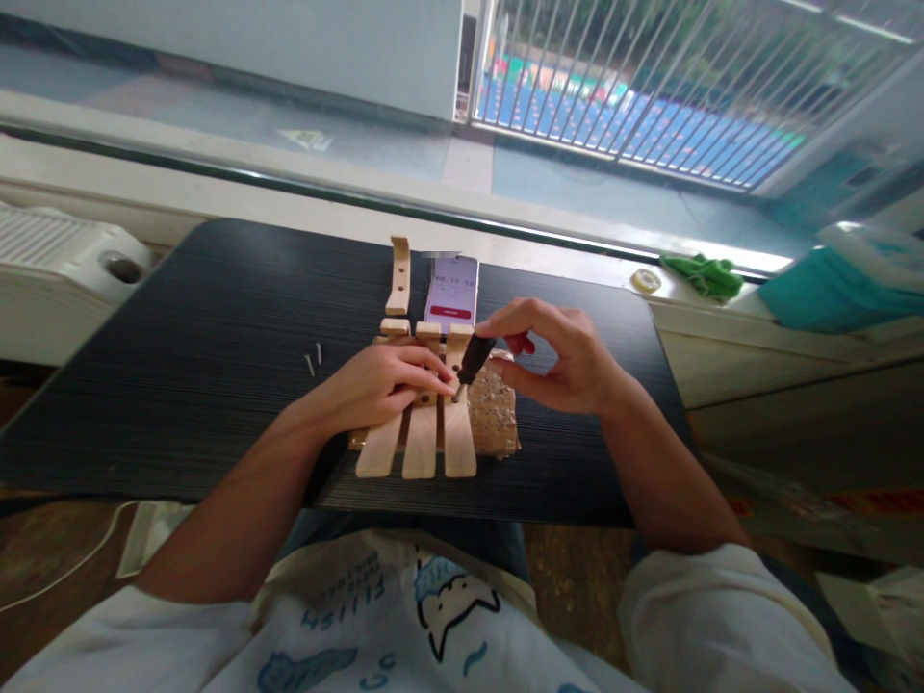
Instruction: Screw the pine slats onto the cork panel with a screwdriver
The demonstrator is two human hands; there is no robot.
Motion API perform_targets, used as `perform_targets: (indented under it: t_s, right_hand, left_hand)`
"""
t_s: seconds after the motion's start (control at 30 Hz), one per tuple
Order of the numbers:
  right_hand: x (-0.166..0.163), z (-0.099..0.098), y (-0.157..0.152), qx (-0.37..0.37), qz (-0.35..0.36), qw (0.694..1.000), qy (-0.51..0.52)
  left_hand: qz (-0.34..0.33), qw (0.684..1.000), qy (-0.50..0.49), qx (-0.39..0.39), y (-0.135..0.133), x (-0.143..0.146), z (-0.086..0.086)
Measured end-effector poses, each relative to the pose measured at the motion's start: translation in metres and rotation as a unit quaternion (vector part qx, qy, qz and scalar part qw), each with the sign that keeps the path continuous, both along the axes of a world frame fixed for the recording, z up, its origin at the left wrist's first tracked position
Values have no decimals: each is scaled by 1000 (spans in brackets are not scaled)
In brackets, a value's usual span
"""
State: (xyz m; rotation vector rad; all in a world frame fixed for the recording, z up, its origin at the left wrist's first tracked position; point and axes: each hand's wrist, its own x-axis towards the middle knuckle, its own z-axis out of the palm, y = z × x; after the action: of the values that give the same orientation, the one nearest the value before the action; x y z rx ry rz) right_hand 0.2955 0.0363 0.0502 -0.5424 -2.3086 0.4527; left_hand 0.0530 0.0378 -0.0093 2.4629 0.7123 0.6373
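A small wooden slat assembly (421, 445) lies on the dark table (217, 366), three slats pointing toward me. My left hand (382, 383) rests on its upper part, fingers curled and pressing the slats down. My right hand (555, 356) pinches a short black-handled screwdriver (473, 358), its tip down on the right slat near my left fingertips. A loose curved wooden piece (397, 275) lies just beyond. A phone (451, 289) with a lit timer screen lies behind the assembly. Two small screws (313, 359) sit left of my left hand.
A speckled brown pad (495, 416) lies under the assembly's right side. A white radiator (58, 265) stands at the left. On the window sill are a green cloth (704, 274), a tape roll (645, 280) and a teal bag (830, 289).
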Motion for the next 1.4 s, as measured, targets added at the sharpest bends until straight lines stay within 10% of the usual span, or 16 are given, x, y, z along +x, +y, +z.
perform_targets:
  t_s: [0.67,1.4]
  right_hand:
    - [-3,-9,2,-208,98,972,42]
    - [-5,-6,5,-45,-6,997,57]
  left_hand:
    - [-5,1000,4,10,0,-1,0]
    - [-7,1000,-3,24,0,-1,0]
